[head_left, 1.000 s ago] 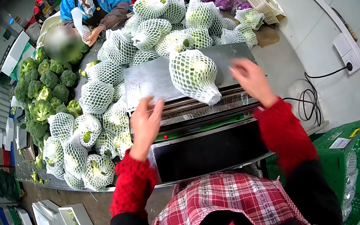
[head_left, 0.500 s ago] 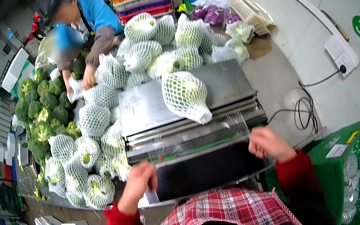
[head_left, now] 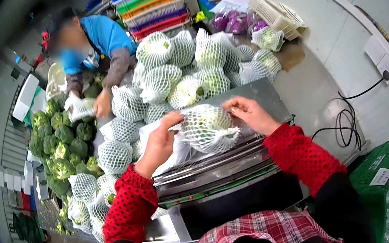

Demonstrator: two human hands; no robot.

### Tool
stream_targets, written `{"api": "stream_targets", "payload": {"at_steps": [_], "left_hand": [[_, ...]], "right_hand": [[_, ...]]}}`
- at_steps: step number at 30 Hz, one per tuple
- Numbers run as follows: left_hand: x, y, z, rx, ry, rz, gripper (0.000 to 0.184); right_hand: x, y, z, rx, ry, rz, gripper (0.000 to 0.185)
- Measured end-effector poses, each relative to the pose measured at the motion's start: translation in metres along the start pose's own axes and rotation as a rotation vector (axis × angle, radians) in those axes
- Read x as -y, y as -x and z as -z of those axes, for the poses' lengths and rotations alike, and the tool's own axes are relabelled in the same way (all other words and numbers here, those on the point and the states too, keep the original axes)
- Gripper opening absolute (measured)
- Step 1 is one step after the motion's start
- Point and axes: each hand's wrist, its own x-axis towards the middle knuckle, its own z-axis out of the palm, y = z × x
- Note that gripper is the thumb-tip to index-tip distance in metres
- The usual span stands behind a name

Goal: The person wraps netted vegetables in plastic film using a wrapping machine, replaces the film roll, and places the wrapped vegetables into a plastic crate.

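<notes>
- Pinched clear wrap [head_left: 179, 154] in the left hand [head_left: 158, 143], with thumb and fingers close together, just beside the left side of a netted vegetable [head_left: 209, 128].
- Pinched the same wrap in the right hand [head_left: 254, 115], with thumb and fingertips close together, just beside the right side.
- Had the netted vegetable sitting between both hands, over the flat metal top [head_left: 265, 91], with see-through wrap against its net.
- Could not make out all the edges of the wrap.
- Saw a black panel [head_left: 247, 205] on the near side of the metal top.
- Wore red spotted sleeves [head_left: 130, 204] and a red checked apron [head_left: 265, 226] at the near edge.
- Saw a big pile of netted vegetables [head_left: 161, 83] on the far side of the metal top and along its left side.
- Saw bare broccoli [head_left: 65, 151] heaped farther left.
- Saw a person in blue [head_left: 106, 34] at the far left, with white net [head_left: 78, 109] in hand by the broccoli.
- Spotted stacked bright crates [head_left: 152, 7] at the far side, with purple vegetables [head_left: 237, 22] and a cream basket [head_left: 272, 18] to their right.
- Spotted a green crate [head_left: 363, 174] at the near right and a black cord [head_left: 354, 130] beyond it.
</notes>
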Motion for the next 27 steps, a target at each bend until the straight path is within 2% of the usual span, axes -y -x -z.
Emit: {"api": "stream_targets", "payload": {"at_steps": [1, 2, 3, 4, 5, 6, 7, 9, 11, 13, 16, 17, 18, 19, 20, 21, 23, 24, 25, 26, 27], "left_hand": [[0.001, 0.004, 0.001, 0.099, -0.184, -0.197, 0.046], [-0.006, 0.008, 0.003, 0.185, -0.382, -0.215, 0.056], [-0.001, 0.009, 0.000, 0.183, -0.382, -0.215, 0.056], [0.006, 0.009, -0.002, 0.113, -0.501, -0.323, 0.056], [0.010, 0.009, -0.004, 0.040, -0.623, -0.433, 0.056], [0.012, 0.007, -0.010, -0.027, -0.543, -0.431, 0.060], [0.012, 0.004, -0.013, -0.080, -0.488, -0.436, 0.065], [0.020, 0.004, -0.017, -0.087, -0.392, -0.442, 0.070], [0.019, 0.021, -0.022, -0.127, -0.304, -0.434, 0.070], [-0.036, 0.037, -0.011, -0.184, -0.037, -0.286, 0.071], [-0.100, 0.074, -0.006, -0.149, 0.077, -0.134, 0.070], [-0.108, 0.096, -0.011, -0.106, 0.078, -0.094, 0.068], [-0.110, 0.122, -0.024, -0.048, 0.290, 0.040, 0.065], [-0.111, 0.155, -0.038, 0.055, 0.381, 0.294, 0.067], [-0.114, 0.181, -0.053, 0.069, 0.533, 0.477, 0.062], [-0.115, 0.199, -0.065, 0.081, 0.681, 0.656, 0.057], [-0.107, 0.220, -0.075, -0.013, 1.211, 1.059, 0.041], [-0.110, 0.229, -0.071, -0.092, 1.396, 1.035, 0.028], [-0.107, 0.244, -0.072, -0.217, 1.633, 1.070, 0.023], [-0.119, 0.247, -0.073, -0.267, 1.512, 1.098, 0.020], [-0.131, 0.247, -0.079, -0.317, 1.396, 1.116, 0.018]], "right_hand": [[0.007, 0.000, 0.006, 0.079, 0.187, 0.019, 0.026], [0.005, -0.002, 0.010, 0.140, 0.299, 0.157, 0.034], [0.006, -0.004, 0.013, 0.200, 0.413, 0.301, 0.042], [0.009, -0.005, 0.011, 0.198, 0.414, 0.307, 0.042], [0.013, -0.006, 0.008, 0.207, 0.759, 0.443, 0.050], [0.016, -0.006, 0.006, 0.203, 1.108, 0.575, 0.058], [0.020, -0.004, 0.003, 0.188, 1.112, 0.580, 0.058], [0.030, 0.000, 0.000, 0.274, 0.851, 0.381, 0.061], [0.052, 0.011, 0.005, 0.364, 0.832, 0.298, 0.065], [0.088, 0.036, -0.004, 0.344, 0.655, 0.296, 0.063], [0.129, 0.086, -0.021, 0.423, 0.490, 0.126, 0.058], [0.130, 0.110, -0.026, 0.470, 0.550, 0.027, 0.055], [0.123, 0.134, -0.029, 0.511, 0.541, -0.123, 0.052], [0.114, 0.155, -0.033, 0.550, 0.538, -0.259, 0.050], [0.082, 0.177, -0.036, 0.499, 0.380, -0.275, 0.042], [0.070, 0.191, -0.041, 0.431, 0.309, -0.519, 0.035], [0.060, 0.209, -0.051, 0.288, 0.099, -0.841, 0.034], [0.057, 0.219, -0.049, 0.187, -0.091, -0.849, 0.036], [0.054, 0.232, -0.047, 0.082, -0.283, -0.855, 0.038], [0.051, 0.248, -0.050, -0.003, -0.338, -0.726, 0.040], [0.047, 0.260, -0.057, 0.025, -0.222, -0.520, 0.036]]}}
